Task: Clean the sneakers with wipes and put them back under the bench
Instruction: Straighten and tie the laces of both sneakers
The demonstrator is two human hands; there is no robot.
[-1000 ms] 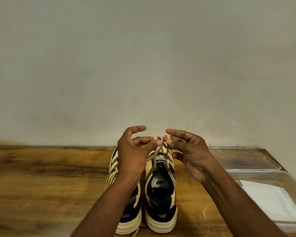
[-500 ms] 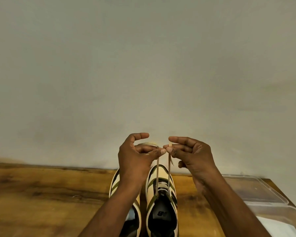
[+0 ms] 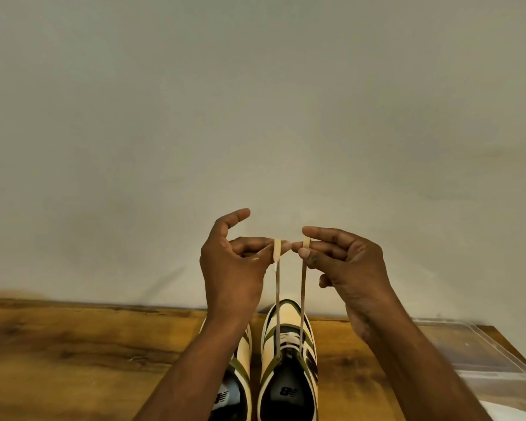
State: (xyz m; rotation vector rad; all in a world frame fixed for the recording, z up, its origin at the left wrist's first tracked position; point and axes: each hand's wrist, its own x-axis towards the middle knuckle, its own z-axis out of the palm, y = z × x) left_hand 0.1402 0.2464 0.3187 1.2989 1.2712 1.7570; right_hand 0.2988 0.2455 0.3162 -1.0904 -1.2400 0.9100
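Two cream, olive and black sneakers stand side by side on the wooden bench top (image 3: 73,354), toes toward the wall. The right sneaker (image 3: 289,360) is in full view. My left forearm covers much of the left sneaker (image 3: 240,378). Both hands are raised above the right sneaker. My left hand (image 3: 234,268) pinches the left lace end (image 3: 277,287) between thumb and fingers. My right hand (image 3: 343,262) pinches the right lace end (image 3: 302,287). Both tan laces run taut and nearly vertical down to the shoe's top eyelets.
A clear plastic lid (image 3: 468,347) lies at the bench's right end, with a clear container (image 3: 504,393) in front of it holding something white (image 3: 498,410). A plain pale wall (image 3: 255,117) rises directly behind the bench.
Both hands have risen, drawing the two lace ends up until they are taut. The view has tilted upward, so the sneakers and container sit lower in the frame.
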